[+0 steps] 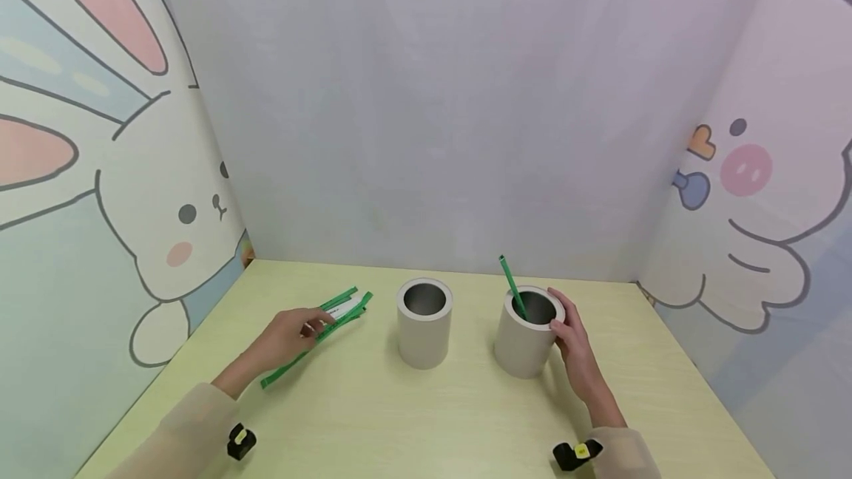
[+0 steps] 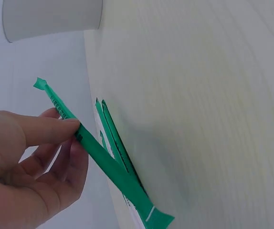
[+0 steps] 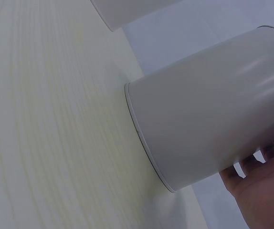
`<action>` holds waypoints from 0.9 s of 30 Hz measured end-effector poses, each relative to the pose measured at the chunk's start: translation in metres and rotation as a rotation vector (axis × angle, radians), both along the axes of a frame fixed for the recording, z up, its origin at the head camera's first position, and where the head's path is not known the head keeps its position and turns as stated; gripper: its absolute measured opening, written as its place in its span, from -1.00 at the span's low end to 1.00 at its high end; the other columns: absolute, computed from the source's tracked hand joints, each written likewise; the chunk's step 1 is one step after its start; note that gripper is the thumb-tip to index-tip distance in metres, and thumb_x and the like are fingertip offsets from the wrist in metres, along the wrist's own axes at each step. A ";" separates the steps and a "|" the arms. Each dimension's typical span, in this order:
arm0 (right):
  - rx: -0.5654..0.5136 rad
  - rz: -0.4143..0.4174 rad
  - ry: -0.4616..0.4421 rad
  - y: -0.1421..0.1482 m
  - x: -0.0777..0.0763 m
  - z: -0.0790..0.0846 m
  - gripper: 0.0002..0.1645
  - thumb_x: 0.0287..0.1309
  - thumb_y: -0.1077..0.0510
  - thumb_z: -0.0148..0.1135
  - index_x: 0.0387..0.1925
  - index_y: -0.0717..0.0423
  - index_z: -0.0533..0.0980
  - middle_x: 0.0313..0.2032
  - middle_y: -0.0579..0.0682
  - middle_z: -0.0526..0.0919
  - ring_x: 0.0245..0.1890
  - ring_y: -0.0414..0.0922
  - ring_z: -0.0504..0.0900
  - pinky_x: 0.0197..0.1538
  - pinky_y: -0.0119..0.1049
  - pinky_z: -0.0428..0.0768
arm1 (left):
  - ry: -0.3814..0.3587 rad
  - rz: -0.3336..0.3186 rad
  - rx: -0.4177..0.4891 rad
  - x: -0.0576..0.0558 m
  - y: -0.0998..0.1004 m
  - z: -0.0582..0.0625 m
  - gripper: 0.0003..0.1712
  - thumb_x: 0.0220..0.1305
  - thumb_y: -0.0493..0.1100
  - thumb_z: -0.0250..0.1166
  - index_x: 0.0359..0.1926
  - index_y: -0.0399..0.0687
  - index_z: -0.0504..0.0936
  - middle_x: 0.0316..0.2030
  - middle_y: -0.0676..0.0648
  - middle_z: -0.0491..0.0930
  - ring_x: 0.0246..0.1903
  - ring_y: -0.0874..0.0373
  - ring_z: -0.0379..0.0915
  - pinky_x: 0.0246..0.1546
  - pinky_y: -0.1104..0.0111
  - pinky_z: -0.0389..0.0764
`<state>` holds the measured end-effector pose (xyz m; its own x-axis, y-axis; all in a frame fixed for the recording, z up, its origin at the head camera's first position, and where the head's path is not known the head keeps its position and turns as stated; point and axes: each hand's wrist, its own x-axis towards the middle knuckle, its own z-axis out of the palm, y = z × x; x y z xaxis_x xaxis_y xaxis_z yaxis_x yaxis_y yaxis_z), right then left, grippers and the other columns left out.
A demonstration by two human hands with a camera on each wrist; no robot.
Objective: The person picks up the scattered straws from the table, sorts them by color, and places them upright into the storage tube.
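- Two hazards mark the head view: the right container [image 1: 522, 350], held at rim and side by the curled right grip [image 1: 577, 346], could tip if pulled unevenly; its projecting green stick [image 1: 511, 283] could then be thrown out of line.
- Head view, containers: the right container holds that single visible stick, which rises well above the rim and slants toward the middle container [image 1: 424, 338]. The latter stands apart, with no stick showing in its dark mouth; its floor is hidden.
- Head view, left side: several green sticks [image 1: 349, 314] lie on the tabletop [image 1: 426, 420] beside the middle container, beneath the left grip [image 1: 289, 335].
- Left wrist view: thumb and fingers of the left grip pinch one pinched stick [image 2: 110, 164] nearer its upper end. This off-centre hold could let it swivel; because its lower part overlaps the others in view, any contact there could drag them along.
- Left wrist view, container: only a lower wall appears at the top edge; contents cannot be seen.
- Right wrist view: fingers lie along the right container's smooth wall, which might slip under light pressure. Its mouth is not shown, so its contents cannot be judged.
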<state>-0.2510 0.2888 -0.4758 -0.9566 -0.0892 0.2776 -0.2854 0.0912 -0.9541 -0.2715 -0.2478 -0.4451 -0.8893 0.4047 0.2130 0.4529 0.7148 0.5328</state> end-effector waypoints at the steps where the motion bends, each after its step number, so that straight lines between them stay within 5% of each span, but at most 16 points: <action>1: 0.000 0.000 -0.002 0.000 0.000 0.000 -0.31 0.67 0.07 -0.29 0.70 -0.03 -0.03 0.62 0.13 0.01 0.47 -0.27 0.15 0.26 -0.68 0.29 | 0.002 -0.005 0.008 0.000 0.001 0.001 -0.56 0.27 -0.54 0.36 0.10 -0.11 0.73 -0.15 -0.02 0.73 -0.19 0.13 0.64 -0.19 0.33 0.71; 12: 0.001 -0.001 0.003 0.000 -0.001 -0.001 -0.32 0.67 0.05 -0.30 0.69 -0.03 -0.02 0.60 0.11 0.04 0.44 -0.30 0.20 0.26 -0.67 0.30 | 0.015 -0.015 0.140 0.004 0.022 0.013 -0.55 0.32 -0.51 0.36 0.18 -0.14 0.69 -0.08 -0.11 0.73 -0.12 0.06 0.69 -0.16 0.37 0.72; 27: 0.003 -0.010 0.002 0.000 0.000 -0.001 -0.32 0.67 0.04 -0.29 0.69 -0.04 -0.01 0.59 0.09 0.07 0.44 -0.30 0.20 0.27 -0.66 0.30 | -0.122 0.038 0.390 0.007 0.073 0.041 -0.47 0.40 -0.38 0.39 0.32 0.05 0.62 0.08 -0.07 0.70 0.04 0.01 0.67 -0.04 0.37 0.73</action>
<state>-0.2510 0.2888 -0.4769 -0.9568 -0.0806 0.2794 -0.2865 0.0972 -0.9531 -0.2640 -0.1745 -0.4040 -0.9303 0.2807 0.2360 0.3467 0.4637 0.8154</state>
